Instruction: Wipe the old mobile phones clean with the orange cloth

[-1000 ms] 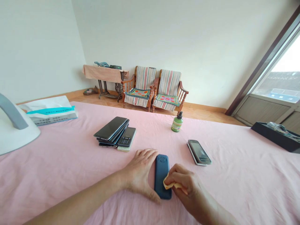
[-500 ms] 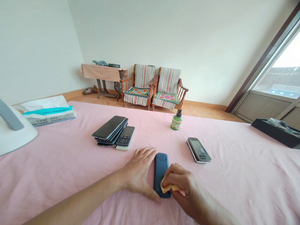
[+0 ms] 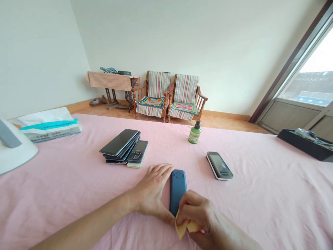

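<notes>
A blue mobile phone lies face down on the pink cloth, its long side pointing away from me. My left hand grips it from the left, fingertips at the far corner and thumb at the near end. Bunched in the fingers of my right hand is a small yellow wiping cloth, at the phone's near right end. That hand covers the phone's lower right corner.
Left of centre is a stack of phones, with a keypad phone beside it. Two stacked phones lie to the right. A green spray bottle stands farther back. A tissue pack and a black box flank the bed-like surface.
My right hand has drawn the yellow cloth toward me, down to the phone's near end. My left hand keeps its hold on the phone. The view has shifted slightly.
</notes>
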### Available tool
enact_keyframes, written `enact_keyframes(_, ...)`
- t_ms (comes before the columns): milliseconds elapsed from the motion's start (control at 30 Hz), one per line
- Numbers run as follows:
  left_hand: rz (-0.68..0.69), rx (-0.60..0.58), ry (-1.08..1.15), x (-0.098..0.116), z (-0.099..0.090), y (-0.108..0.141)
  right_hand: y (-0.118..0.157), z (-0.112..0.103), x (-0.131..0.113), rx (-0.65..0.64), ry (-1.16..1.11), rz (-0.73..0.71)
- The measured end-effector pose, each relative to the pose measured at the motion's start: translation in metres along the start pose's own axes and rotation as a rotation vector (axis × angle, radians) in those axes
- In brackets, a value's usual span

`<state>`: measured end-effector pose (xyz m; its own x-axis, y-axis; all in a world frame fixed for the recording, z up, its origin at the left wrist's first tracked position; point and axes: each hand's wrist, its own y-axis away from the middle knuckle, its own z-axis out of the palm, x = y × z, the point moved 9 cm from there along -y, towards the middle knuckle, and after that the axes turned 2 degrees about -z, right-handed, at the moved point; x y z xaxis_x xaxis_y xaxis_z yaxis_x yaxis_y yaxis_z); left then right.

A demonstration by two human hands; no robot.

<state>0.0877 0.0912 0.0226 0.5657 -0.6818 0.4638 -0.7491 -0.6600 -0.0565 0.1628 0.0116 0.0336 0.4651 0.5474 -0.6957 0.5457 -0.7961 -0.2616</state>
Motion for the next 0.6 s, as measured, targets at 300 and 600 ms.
enact_keyframes(300, 0.019, 0.02, -0.042, -0.003, 0.004, 0.002, 0.012, -0.054, 0.042, 0.297, 0.083, 0.241)
enact_keyframes(600, 0.005, 0.014, -0.058, -0.006, 0.005, 0.002, -0.002, -0.03, 0.051, 0.251, -0.04, 0.215)
